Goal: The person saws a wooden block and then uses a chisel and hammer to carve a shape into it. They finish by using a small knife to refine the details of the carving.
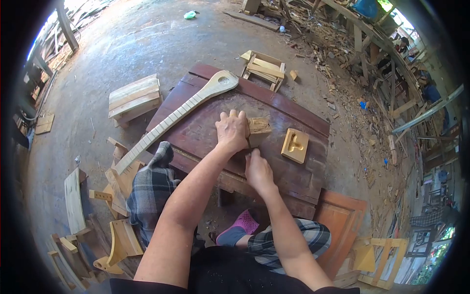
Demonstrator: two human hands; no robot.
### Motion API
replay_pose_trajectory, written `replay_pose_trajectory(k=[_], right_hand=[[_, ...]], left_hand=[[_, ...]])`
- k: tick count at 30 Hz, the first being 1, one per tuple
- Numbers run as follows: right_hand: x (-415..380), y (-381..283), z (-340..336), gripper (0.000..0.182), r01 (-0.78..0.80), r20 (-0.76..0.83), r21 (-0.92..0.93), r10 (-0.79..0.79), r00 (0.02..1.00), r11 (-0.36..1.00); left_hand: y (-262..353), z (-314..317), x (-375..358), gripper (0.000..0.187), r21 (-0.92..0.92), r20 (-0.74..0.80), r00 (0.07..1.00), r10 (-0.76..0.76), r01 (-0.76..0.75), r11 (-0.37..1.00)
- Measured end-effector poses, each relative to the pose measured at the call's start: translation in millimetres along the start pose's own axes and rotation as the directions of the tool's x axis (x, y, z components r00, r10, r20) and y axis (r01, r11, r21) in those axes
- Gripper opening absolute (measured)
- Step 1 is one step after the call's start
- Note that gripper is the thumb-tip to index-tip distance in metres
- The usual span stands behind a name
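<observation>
My left hand (232, 130) presses down on a rough pale wooden block (257, 128) that lies on a dark red-brown wooden panel (196, 132) used as a work surface. My right hand (258, 170) sits just below the block at the panel's near side, fingers curled against the block's near end; whether it holds a small tool I cannot tell. A long pale instrument neck with a rounded body and notched edge (181, 110) lies diagonally across the panel's left part. A carved square wooden piece (295, 145) rests to the right of the block.
A small slatted wooden stool (134, 98) stands on the concrete floor at left, another slatted frame (264, 69) beyond the panel. Cut wooden parts (117, 235) are piled at lower left. An orange panel (342, 220) and frame lie at right. Wood scraps litter the far right.
</observation>
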State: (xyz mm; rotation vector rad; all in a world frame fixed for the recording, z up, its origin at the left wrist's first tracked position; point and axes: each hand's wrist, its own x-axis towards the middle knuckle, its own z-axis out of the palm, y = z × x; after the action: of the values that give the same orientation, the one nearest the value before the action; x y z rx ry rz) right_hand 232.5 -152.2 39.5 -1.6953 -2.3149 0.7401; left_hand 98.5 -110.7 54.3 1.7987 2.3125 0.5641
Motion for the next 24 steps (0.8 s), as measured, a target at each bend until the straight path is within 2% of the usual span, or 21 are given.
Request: replay_pose_trajectory(k=[2, 4, 6, 10, 13, 15, 16, 21, 24], right_hand=[[-25.8, 0.6, -1.7, 0.025, -0.097, 0.037, -0.006, 0.097, 0.995, 0.995], [-19.1, 2.9, 2.6, 0.024, -0.089, 0.023, 0.006, 0.089, 0.996, 0.996], [9.9, 6.7, 9.8, 0.023, -0.011, -0.035, 0.005, 0.011, 0.999, 1.0], [32.4, 6.2, 9.3, 0.022, 0.08, -0.045, -0.045, -0.082, 0.996, 0.996], [-6.2, -0.3, -1.8, 0.022, 0.024, -0.015, -0.007, -0.024, 1.0, 1.0], [-27.7, 2.5, 1.4, 0.023, -0.116, 0.032, -0.003, 0.116, 0.993, 0.993], [-25.6, 4.7, 3.9, 0.023, -0.124, 0.043, -0.005, 0.124, 0.991, 0.992], [30.7, 3.0, 9.0, 0.024, -0.011, -0.009, -0.077, 0.011, 1.0, 0.997], [18.4, 2.4, 6.0, 0.024, -0.01, -0.005, -0.043, 0.01, 1.0, 0.999]], left_hand=[[-1.1, 0.9, 2.9, 0.051, 0.006, 0.019, 1.0, 0.002, -0.002, 1.0], [-1.5, -0.6, 1.3, 0.051, -0.003, 0.037, 0.999, 0.011, -0.011, 1.0], [-0.3, -3.7, 0.5, 0.052, 0.002, 0.032, 0.999, 0.04, -0.04, 0.999], [-1.6, -0.9, -1.7, 0.051, 0.004, 0.003, 0.999, 0.035, -0.035, 0.999], [0.0, -2.0, 3.3, 0.05, -0.013, 0.006, 1.0, 0.004, -0.004, 1.0], [-2.3, 2.4, 4.4, 0.05, -0.018, 0.031, 0.999, -0.016, 0.017, 1.0], [-3.9, 5.1, 5.6, 0.05, -0.018, 0.009, 1.0, -0.007, 0.007, 1.0], [-1.6, -1.3, 1.2, 0.048, -0.023, 0.002, 0.999, 0.032, -0.032, 0.999], [0.5, 0.5, 0.1, 0.048, -0.019, -0.01, 1.0, 0.004, -0.004, 1.0]])
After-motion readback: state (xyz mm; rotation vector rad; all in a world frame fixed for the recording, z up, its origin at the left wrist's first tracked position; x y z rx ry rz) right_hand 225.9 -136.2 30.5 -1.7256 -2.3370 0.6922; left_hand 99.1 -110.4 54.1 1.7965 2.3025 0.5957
